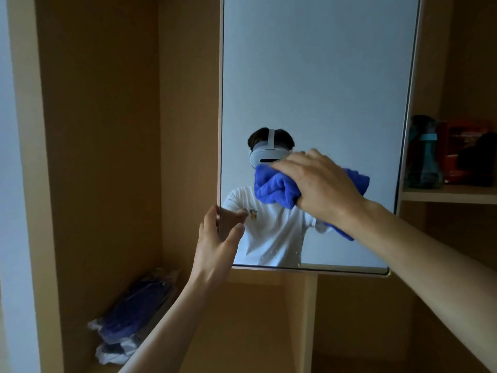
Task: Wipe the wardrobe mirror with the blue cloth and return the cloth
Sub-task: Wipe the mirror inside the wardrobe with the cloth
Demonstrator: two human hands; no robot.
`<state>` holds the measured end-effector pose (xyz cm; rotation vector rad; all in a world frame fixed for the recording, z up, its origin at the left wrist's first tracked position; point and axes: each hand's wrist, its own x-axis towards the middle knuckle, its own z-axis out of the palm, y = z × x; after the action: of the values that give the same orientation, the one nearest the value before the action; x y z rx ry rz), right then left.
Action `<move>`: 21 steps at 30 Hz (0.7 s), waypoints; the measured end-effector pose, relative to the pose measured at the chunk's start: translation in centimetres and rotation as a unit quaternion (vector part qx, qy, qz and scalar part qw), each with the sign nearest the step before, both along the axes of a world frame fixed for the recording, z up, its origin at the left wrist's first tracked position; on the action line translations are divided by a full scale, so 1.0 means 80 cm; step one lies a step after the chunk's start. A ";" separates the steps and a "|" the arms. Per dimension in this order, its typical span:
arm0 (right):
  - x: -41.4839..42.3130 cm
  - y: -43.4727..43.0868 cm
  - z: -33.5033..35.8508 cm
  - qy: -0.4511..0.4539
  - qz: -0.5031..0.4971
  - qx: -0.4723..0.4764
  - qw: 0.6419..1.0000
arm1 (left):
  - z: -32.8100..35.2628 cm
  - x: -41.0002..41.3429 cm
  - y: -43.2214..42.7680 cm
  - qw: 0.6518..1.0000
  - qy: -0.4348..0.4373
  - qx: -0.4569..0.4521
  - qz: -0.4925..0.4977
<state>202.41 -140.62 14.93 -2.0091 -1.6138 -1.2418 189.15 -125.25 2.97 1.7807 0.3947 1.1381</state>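
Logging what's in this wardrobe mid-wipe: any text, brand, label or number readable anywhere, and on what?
Nothing can be read in this view.
Red box on the right shelf: print blurred, unreadable.
White shirt reflected in the mirror: small coloured chest motif, too small to read.
Teal bottle beside the box: no label readable.
Blue cloth: no tag shows.
Bagged blue bundle low in the wardrobe: no legible marking.

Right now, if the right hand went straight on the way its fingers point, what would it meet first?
Only bare mirror glass up to its left edge. The right hand, gripping the blue cloth, points left; the left hand holds that edge lower down, seemingly below the line.
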 end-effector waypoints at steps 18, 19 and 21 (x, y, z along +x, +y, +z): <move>0.018 -0.038 -0.012 -0.014 -0.025 0.019 0.999 | 0.009 0.003 -0.017 0.997 0.067 0.033 0.024; 0.021 -0.040 0.003 -0.015 -0.027 0.035 0.999 | 0.010 0.003 -0.018 0.996 0.074 0.036 0.025; 0.025 -0.043 0.028 -0.022 -0.031 0.057 0.998 | 0.010 0.003 -0.019 0.995 0.089 0.042 0.025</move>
<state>204.42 -144.03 17.18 -1.9902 -1.4742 -1.3759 189.39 -126.74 3.73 1.9639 0.5055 1.0460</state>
